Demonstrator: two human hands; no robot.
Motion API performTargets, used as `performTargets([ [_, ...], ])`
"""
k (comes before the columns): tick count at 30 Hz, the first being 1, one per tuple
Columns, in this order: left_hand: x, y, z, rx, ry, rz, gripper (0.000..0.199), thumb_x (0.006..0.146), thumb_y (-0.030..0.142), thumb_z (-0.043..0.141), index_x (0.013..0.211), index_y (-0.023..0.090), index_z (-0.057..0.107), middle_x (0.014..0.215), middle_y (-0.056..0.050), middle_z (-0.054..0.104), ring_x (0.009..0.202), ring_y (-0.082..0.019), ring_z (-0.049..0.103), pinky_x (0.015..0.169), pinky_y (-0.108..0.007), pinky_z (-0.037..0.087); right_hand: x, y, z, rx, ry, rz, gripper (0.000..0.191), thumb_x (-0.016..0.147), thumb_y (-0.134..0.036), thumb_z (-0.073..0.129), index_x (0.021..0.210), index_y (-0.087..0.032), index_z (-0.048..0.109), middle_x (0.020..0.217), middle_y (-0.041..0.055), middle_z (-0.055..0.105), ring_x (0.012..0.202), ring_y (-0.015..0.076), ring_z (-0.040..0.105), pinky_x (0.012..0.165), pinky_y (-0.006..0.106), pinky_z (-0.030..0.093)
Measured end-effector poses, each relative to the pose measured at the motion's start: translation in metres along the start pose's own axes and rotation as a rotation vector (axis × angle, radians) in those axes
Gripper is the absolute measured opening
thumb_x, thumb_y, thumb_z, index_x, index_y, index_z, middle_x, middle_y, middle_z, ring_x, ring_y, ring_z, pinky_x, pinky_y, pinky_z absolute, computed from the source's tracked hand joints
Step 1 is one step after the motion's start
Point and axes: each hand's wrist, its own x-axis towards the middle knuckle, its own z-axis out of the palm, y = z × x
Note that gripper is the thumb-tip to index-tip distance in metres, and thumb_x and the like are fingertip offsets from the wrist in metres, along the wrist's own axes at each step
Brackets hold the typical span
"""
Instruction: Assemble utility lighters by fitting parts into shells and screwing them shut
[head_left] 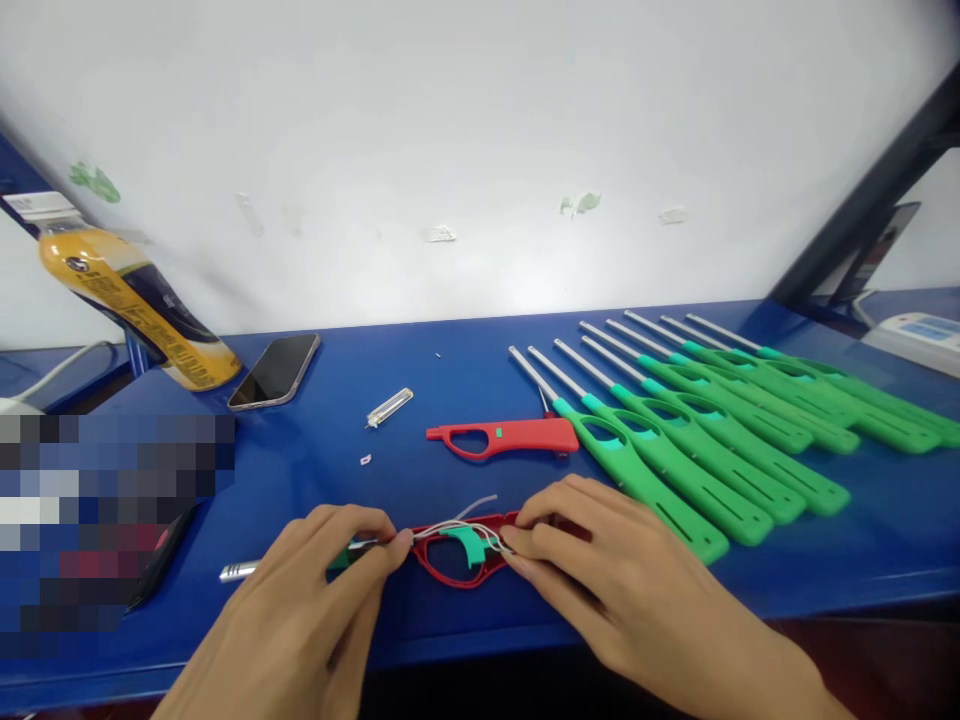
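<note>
Blue tabletop (322, 465). Left hand (319, 575) pinches white wires (459, 524); right hand (611, 560), fingers drawn together, grips open red casing (487, 574) lying between hands. Past right hand: red handle (529, 436), green lighters (757, 415). Past left hand: clear cartridge (391, 407), phone (276, 371), bottle (142, 300) farthest.

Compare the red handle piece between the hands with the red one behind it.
The front red piece sits between the left hand and right hand; the rear red piece lies apart from them. White wires and a turquoise part lie on the front piece; the rear piece shows a small green patch. Both are red with a looped opening.
</note>
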Motion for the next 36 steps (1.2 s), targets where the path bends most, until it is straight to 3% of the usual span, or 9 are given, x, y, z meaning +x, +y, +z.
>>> performTargets([
  [4, 0.009, 0.012, 0.003, -0.048, 0.051, -0.05, 0.014, 0.109, 0.026, 0.054, 0.109, 0.026, 0.068, 0.111, -0.002, 0.068, 0.098, -0.016, 0.07, 0.087, -0.027, 0.056, -0.001, 0.001, 0.0, 0.009, 0.04, 0.027, 0.019, 0.114, -0.025, 0.05, 0.124, -0.029, 0.065, 0.113, -0.0005, 0.074, 0.101, 0.0189, 0.07, 0.093, 0.037, 0.056],
  [8, 0.017, 0.018, 0.011, -0.123, 0.106, -0.093, 0.024, 0.113, 0.031, 0.052, 0.096, 0.026, 0.068, 0.103, 0.0, 0.069, 0.086, -0.011, 0.071, 0.084, -0.021, 0.058, 0.002, 0.001, 0.003, 0.001, 0.089, 0.06, 0.03, 0.115, -0.024, 0.045, 0.141, -0.032, 0.059, 0.132, -0.0009, 0.073, 0.115, 0.0167, 0.073, 0.1, 0.035, 0.056],
  [12, 0.019, 0.016, 0.017, -0.166, 0.109, -0.09, 0.02, 0.113, 0.03, 0.052, 0.109, 0.028, 0.071, 0.105, 0.001, 0.07, 0.09, -0.011, 0.073, 0.087, -0.019, 0.058, 0.012, 0.003, 0.009, 0.003, 0.067, 0.036, 0.033, 0.114, -0.024, 0.05, 0.145, -0.031, 0.06, 0.142, -0.0005, 0.073, 0.125, 0.0195, 0.072, 0.103, 0.036, 0.057],
  [15, 0.017, 0.013, 0.019, -0.162, 0.073, -0.049, 0.023, 0.112, 0.023, 0.051, 0.123, 0.03, 0.07, 0.109, 0.001, 0.07, 0.091, -0.012, 0.072, 0.083, -0.021, 0.058, 0.019, 0.003, 0.01, 0.012, 0.039, 0.028, 0.028, 0.111, -0.017, 0.054, 0.133, -0.027, 0.068, 0.128, 0.0007, 0.079, 0.11, 0.0212, 0.076, 0.095, 0.037, 0.06],
  [18, 0.016, 0.013, 0.017, -0.182, 0.048, -0.014, 0.028, 0.11, 0.015, 0.048, 0.122, 0.029, 0.069, 0.107, 0.001, 0.069, 0.087, -0.012, 0.07, 0.076, -0.022, 0.058, 0.022, 0.004, 0.01, 0.079, 0.059, -0.003, 0.027, 0.109, -0.011, 0.055, 0.121, -0.027, 0.073, 0.112, -0.0019, 0.081, 0.096, 0.0178, 0.076, 0.087, 0.033, 0.06],
  [29, 0.016, 0.013, 0.019, -0.207, 0.059, -0.017, 0.021, 0.111, 0.015, 0.051, 0.117, 0.027, 0.068, 0.106, 0.001, 0.069, 0.09, -0.012, 0.069, 0.08, -0.024, 0.057, 0.025, -0.003, 0.011, 0.157, 0.206, -0.09, 0.03, 0.106, -0.004, 0.055, 0.123, -0.023, 0.073, 0.11, -0.0002, 0.08, 0.096, 0.0157, 0.072, 0.083, 0.028, 0.057],
  [32, 0.015, 0.013, 0.018, -0.195, 0.046, -0.005, 0.022, 0.11, 0.013, 0.051, 0.117, 0.026, 0.068, 0.106, -0.001, 0.069, 0.089, -0.014, 0.067, 0.079, -0.026, 0.058, 0.025, -0.003, 0.009, 0.165, 0.167, -0.076, 0.032, 0.106, -0.004, 0.054, 0.124, -0.024, 0.072, 0.111, -0.0007, 0.079, 0.097, 0.0156, 0.072, 0.083, 0.029, 0.056],
  [36, 0.014, 0.014, 0.017, -0.18, 0.026, 0.0, 0.023, 0.109, 0.012, 0.051, 0.118, 0.026, 0.067, 0.106, -0.002, 0.068, 0.088, -0.015, 0.066, 0.077, -0.028, 0.057, 0.019, 0.002, 0.005, 0.145, 0.021, -0.011, 0.041, 0.105, -0.002, 0.053, 0.128, -0.031, 0.069, 0.115, -0.0035, 0.077, 0.101, 0.016, 0.07, 0.087, 0.031, 0.052],
])
